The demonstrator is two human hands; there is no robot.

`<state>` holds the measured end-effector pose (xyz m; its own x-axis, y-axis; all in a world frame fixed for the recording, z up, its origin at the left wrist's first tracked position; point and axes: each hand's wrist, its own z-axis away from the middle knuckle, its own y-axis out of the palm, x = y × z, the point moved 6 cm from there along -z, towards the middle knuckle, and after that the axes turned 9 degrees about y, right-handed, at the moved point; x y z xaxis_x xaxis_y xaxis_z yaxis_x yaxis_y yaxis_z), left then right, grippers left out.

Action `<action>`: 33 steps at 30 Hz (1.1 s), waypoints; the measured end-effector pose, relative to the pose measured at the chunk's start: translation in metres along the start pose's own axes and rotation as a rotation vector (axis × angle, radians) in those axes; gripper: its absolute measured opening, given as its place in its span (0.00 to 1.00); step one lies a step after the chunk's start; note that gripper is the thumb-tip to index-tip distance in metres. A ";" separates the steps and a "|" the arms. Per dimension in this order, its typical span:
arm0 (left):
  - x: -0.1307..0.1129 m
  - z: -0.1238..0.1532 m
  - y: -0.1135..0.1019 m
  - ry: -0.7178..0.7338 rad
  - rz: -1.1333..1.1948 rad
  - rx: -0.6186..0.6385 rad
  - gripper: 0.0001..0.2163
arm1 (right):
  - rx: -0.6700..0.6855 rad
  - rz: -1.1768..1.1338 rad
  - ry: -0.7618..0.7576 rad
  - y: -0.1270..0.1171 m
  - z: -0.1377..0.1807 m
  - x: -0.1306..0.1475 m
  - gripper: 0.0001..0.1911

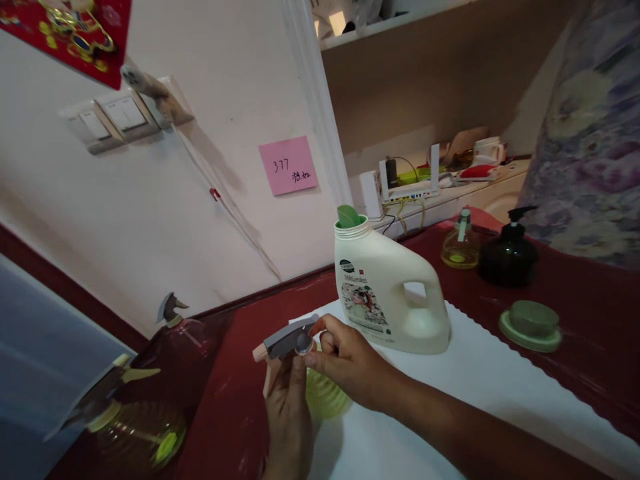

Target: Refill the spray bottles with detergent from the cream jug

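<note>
Left hand: the left hand [289,412] gripped the spray head from below, its fingers wrapped around the peach-coloured parts.
Right hand: the right hand [353,360] pinched a small round piece [303,343] at the rear of the spray head between thumb and fingers.
Spray head: the grey spray head [286,341] was held up between both hands, above the table, its peach nozzle pointing left.
Ribbed bottle: a yellow ribbed bottle [325,395] showed behind the hands, partly hidden; whether it joined the spray head could not be told.
Jug: a pale green jug [400,293] stood upright on a white sheet [480,380], its mouth uncovered and a green spout [349,216] inside.
Cap: a green cap [531,327] lay on the red table [590,347], right of the sheet.
Left side: two spray bottles [140,430] stood near the wall.
Right side: a dark pump bottle [509,253] stood beside a small clear bottle [460,245].
</note>
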<state>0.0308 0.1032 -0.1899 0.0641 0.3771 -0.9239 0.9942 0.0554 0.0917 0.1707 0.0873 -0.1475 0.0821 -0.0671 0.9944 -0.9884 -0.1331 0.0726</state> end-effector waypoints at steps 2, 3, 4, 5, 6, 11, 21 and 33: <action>-0.001 -0.001 -0.001 0.029 -0.028 -0.009 0.22 | 0.032 0.032 -0.025 -0.001 0.000 0.003 0.07; -0.003 -0.001 -0.001 0.051 -0.060 -0.015 0.21 | 0.048 0.045 -0.039 -0.001 0.000 0.004 0.06; -0.005 -0.001 -0.002 0.073 -0.088 -0.021 0.21 | 0.061 0.053 -0.052 -0.001 0.000 0.006 0.07; -0.007 -0.002 -0.002 0.092 -0.105 -0.025 0.20 | 0.071 0.055 -0.063 -0.001 0.000 0.007 0.08; -0.010 -0.002 -0.002 0.103 -0.110 -0.032 0.19 | 0.079 0.053 -0.070 -0.001 -0.001 0.007 0.10; -0.010 -0.001 0.005 0.072 0.044 -0.030 0.21 | 0.069 0.007 -0.061 -0.001 -0.003 0.003 0.10; -0.002 0.004 0.007 -0.033 0.166 -0.075 0.21 | 0.046 -0.087 -0.037 -0.002 -0.007 -0.004 0.10; -0.010 0.008 0.009 0.030 0.093 -0.056 0.20 | 0.077 -0.064 -0.063 -0.002 -0.007 -0.004 0.13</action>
<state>0.0399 0.0924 -0.1825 0.1520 0.4106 -0.8991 0.9778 0.0701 0.1974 0.1719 0.0948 -0.1509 0.1551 -0.1181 0.9808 -0.9685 -0.2141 0.1274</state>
